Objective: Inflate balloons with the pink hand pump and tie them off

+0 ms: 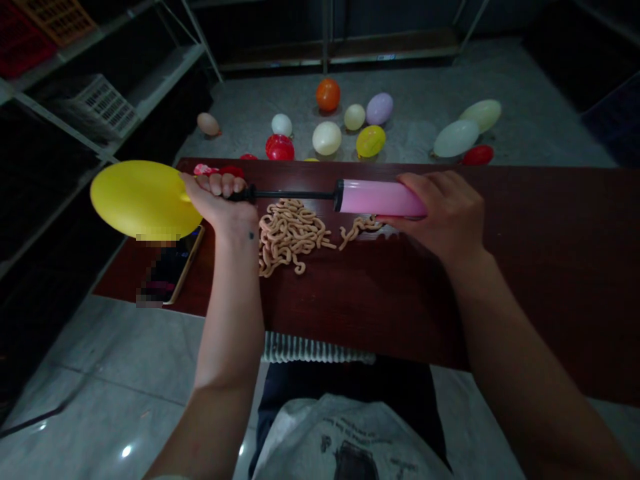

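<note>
My left hand (pixel 220 200) is closed round the neck of a yellow balloon (pixel 143 198) and the black nozzle end of a hand pump, over the left part of the dark wooden table (pixel 525 267). The balloon is partly inflated and sticks out to the left. My right hand (pixel 443 207) grips the pink pump barrel (pixel 380 198). The thin black rod (pixel 293 195) is drawn out between both hands. Below the pump lies a heap of limp beige uninflated balloons (pixel 287 233).
A phone (pixel 170 267) lies on the table's left end under the balloon. Several inflated balloons (pixel 327 137) in orange, white, yellow, red and lilac lie on the floor beyond the table. Metal shelving with crates (pixel 100 103) stands to the left.
</note>
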Motion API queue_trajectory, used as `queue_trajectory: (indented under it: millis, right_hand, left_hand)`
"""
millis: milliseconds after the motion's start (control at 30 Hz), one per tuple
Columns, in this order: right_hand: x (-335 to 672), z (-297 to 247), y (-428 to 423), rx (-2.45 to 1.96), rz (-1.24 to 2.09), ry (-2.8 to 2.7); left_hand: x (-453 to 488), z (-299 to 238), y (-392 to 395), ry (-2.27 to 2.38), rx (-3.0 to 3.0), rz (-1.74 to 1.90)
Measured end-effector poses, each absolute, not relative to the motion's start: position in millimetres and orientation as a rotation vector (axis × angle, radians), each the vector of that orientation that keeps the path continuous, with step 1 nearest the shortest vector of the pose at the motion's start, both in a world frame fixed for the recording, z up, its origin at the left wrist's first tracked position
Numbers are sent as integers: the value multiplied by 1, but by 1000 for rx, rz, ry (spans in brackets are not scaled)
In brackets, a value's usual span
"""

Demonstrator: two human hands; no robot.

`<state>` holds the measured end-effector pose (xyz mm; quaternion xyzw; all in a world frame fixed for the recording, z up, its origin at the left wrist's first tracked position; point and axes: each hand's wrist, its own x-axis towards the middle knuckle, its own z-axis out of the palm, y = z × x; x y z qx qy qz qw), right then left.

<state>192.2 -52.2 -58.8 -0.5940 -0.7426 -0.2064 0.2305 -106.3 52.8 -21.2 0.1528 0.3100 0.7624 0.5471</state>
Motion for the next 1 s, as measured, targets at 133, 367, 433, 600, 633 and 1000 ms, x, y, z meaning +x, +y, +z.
queue_trajectory:
  millis: [133,367,433,600,633,1000]
  right_hand:
    - [186,-57,-55,-1602,-531,-2049]
    - [154,-58,-60,-1597,-397,-1988]
    - [146,-60,-62,-1601,-349,-1984]
    - [139,-64,-63,-1601,-261,-2005]
    - [139,-64,-63,-1599,-245,-2014]
    - [144,-62,-58,-1531,-387,-2117]
  left_hand:
    - [-94,-19,48,629,345,1941]
    - [-54,-21,33,596,286,1818]
    - [-43,-22,28,626,273,1774]
    - [-33,-20,21,729,280,1730]
    - [-33,-19,22,732,282,1730]
    - [-61,-18,39,682,243,1806]
